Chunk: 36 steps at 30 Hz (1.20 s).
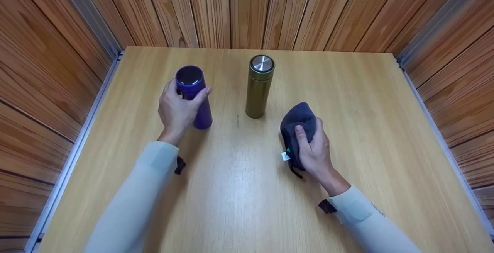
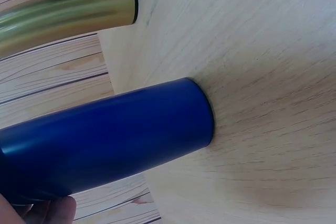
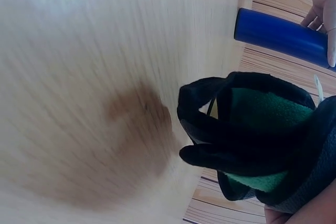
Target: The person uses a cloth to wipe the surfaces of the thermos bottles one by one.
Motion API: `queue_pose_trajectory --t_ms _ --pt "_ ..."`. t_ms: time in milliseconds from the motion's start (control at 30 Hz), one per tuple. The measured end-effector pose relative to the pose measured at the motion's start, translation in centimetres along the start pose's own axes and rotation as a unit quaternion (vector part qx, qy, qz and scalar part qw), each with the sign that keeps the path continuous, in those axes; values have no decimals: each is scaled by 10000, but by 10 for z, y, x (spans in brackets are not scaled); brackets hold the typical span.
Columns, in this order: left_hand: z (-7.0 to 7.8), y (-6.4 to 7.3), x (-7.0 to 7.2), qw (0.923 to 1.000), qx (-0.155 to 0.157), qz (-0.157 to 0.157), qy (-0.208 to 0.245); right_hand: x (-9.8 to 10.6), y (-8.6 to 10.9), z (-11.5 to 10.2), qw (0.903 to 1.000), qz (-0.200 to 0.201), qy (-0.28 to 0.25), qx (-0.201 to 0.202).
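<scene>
Bottle (image 1: 204, 116), purple: gripping it at far left with curled left hand (image 1: 175, 106), holding dark pouch (image 1: 298, 116) at right in curled right hand (image 1: 316, 150); seemingly readying both, probably calling next for keeping pouch open and aligning bottle.

The head view looks forward and steeply down from six o'clock, high enough to take in most of the counter (image 1: 235, 191) and the panelled walls (image 1: 247, 9) at ten, twelve and two. The left wrist view is low, close and turned sideways: the purple-blue bottle (image 2: 110, 135) runs in from nine o'clock, base toward three, with the gold bottle (image 2: 73, 11) farther off at ten. The right wrist view is also sideways, the dark pouch (image 3: 273, 148) very near at four o'clock. All three views share the purple-blue bottle; head and left wrist share the gold bottle, head and right wrist the dark pouch.
</scene>
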State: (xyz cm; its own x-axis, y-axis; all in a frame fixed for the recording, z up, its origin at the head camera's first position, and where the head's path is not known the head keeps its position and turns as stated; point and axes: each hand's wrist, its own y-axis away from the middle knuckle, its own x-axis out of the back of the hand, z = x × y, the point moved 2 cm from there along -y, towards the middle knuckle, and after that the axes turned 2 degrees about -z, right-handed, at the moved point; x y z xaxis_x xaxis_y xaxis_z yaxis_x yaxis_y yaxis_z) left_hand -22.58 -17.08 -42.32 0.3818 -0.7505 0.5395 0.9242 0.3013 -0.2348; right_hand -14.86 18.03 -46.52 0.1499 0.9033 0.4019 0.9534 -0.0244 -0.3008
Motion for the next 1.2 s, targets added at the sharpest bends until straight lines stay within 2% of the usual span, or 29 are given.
queue_pose_trajectory --t_ms 100,200,267,367,467,567,633,733,833,900,967,1067,1200 --pt "-1 1 -1 10000 23 -11 -25 1 1 1 10000 6 1 90" --pt "-1 5 -2 9999 -19 118 -18 3 1 1 9998 28 29 170" --pt "-1 10 -3 9994 -110 335 36 3 2 1 9998 58 62 181" --pt "0 17 -4 9956 -399 834 176 4 2 2 9997 121 106 156" --pt "3 22 -4 9855 -885 1416 301 4 3 2 9997 158 110 137" --pt "6 27 -5 9701 -1464 1897 375 6 3 2 9998 143 88 116" --pt "8 31 -7 9585 -1871 2105 445 7 3 2 9998 122 76 99" --pt "11 37 -12 9446 -2355 2213 574 8 3 3 9999 93 74 84" --pt "15 44 -18 9374 -2708 2066 718 8 4 4 9999 84 107 102" --pt "19 48 -22 9362 -2871 1872 772 8 4 5 9998 84 131 124" --pt "22 51 -27 9381 -2958 1599 827 8 5 5 9998 54 153 142" --pt "27 54 -34 9483 -2866 1100 801 9 5 5 9997 3 176 151" --pt "34 54 -43 9669 -2464 398 521 11 6 6 9996 -9 243 115"
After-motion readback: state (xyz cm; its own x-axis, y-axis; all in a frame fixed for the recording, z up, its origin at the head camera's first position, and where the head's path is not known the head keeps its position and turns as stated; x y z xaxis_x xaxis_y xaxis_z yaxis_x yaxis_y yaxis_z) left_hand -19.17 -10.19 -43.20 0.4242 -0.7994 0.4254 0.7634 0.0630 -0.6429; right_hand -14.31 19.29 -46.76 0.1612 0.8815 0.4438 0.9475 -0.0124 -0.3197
